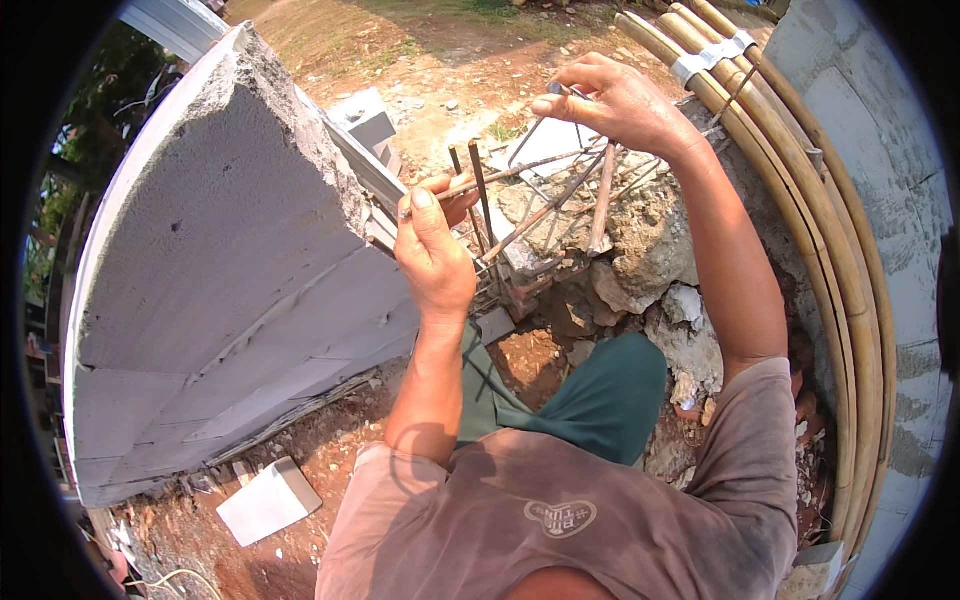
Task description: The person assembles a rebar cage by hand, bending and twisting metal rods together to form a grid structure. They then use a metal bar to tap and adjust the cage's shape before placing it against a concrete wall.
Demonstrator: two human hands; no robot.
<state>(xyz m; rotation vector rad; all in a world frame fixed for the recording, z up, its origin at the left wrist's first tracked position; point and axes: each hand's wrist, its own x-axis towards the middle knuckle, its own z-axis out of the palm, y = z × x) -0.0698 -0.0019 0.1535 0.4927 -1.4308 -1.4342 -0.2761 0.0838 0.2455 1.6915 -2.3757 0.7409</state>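
My left hand (437, 250) is closed around the end of a thin rusty steel rod (510, 172), thumb on top. The rod slants away to the right, below my right hand (625, 103). That hand is raised, its thumb and fingers pinching a thin dark metal piece (556, 89) with a rounded end; its exact kind is unclear. Beneath it a wooden stick (603, 200) stands at a slant, its upper end close to crossing rods (550, 208). Two upright steel bars (479, 190) rise just right of my left hand.
A grey block wall (230, 270) with a rough broken end stands on my left. Rubble and a large rock (645, 235) lie ahead. Bamboo poles (835, 260) bound with white ties curve along the right, beside a plastered wall (905, 260). A pale block (268, 502) lies lower left.
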